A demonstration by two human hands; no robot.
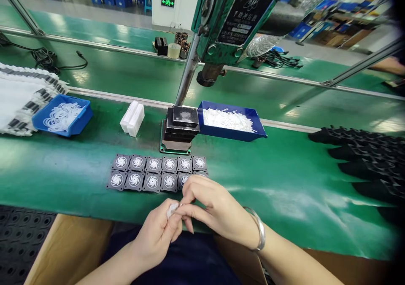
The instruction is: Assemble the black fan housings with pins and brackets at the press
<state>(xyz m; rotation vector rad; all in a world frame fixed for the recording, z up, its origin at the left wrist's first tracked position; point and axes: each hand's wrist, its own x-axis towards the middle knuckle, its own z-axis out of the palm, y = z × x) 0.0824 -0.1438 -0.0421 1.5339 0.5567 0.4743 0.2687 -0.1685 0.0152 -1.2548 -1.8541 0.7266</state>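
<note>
Near the table's front edge, my left hand (pixel 158 230) is closed around a small whitish piece (pixel 172 209) that shows between its thumb and fingers. My right hand (pixel 209 205), with a silver bracelet at the wrist, pinches at the same spot, its fingertips touching the piece; anything else between them is too small to make out. Just beyond the hands lie two rows of square black parts (pixel 153 181) with white swirl-shaped centres. The right hand covers some of the near row's right end.
A green press (pixel 234 19) hangs over its black base block (pixel 180 129). Around it are a blue bin of white rings (pixel 85 116), white blocks (pixel 132 118) and a blue tray of white sticks (pixel 232 136). Stacked black parts (pixel 363 162) stand right, white stacks (pixel 19 99) left.
</note>
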